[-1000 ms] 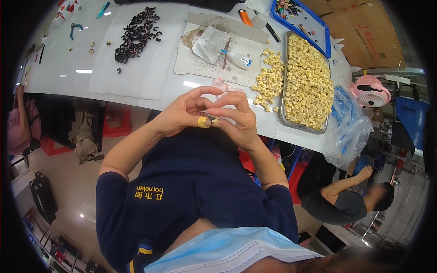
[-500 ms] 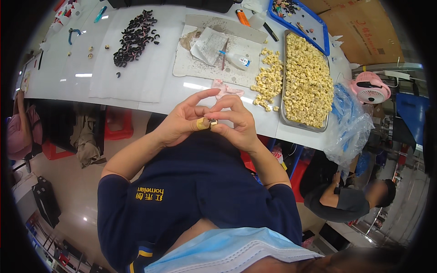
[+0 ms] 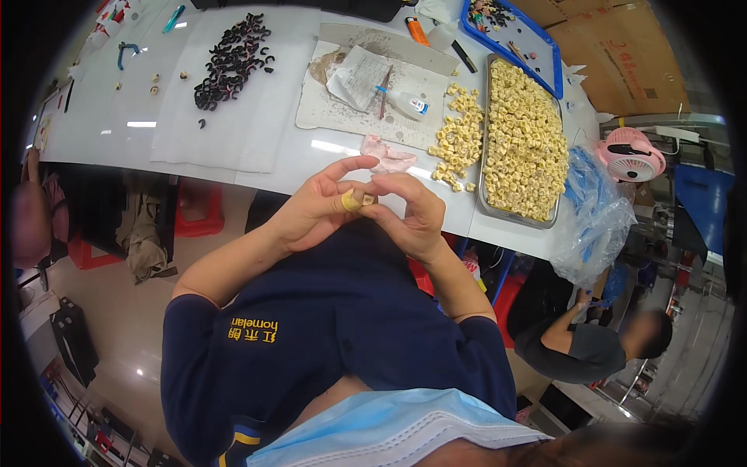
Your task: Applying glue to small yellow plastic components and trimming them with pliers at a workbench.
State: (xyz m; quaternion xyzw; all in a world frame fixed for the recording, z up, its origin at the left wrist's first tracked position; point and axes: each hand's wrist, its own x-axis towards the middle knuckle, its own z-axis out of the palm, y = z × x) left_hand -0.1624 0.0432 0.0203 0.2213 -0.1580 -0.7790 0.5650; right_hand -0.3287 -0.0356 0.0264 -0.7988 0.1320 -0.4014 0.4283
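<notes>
Both my hands meet just off the front edge of the table. My left hand [image 3: 317, 204] is closed, a yellow covering [image 3: 352, 200] on its thumb. It pinches a small pale-yellow hollow piece [image 3: 368, 199], much like the ones in the tray. My right hand [image 3: 419, 216] closes on the same piece from the other side, its thumb against it and its index finger arched above. The fingers partly cover the piece, and its details are too small to make out. A crumpled pink cloth [image 3: 387, 154] lies on the table just beyond my fingertips.
A metal tray [image 3: 484, 198] of yellow pieces stands at right, with loose yellow pieces [image 3: 455, 144] beside it. Black curved pieces [image 3: 233, 66] lie at left. A cardboard sheet [image 3: 315, 117] holds a small bottle [image 3: 408, 103]. Behind are a blue tray [image 3: 558, 58] and an orange-handled tool [image 3: 416, 31].
The small piece has turned between my fingers; a dark part seen on it before no longer shows. My right index finger has lifted a little. At right, the other person's arm has shifted.
</notes>
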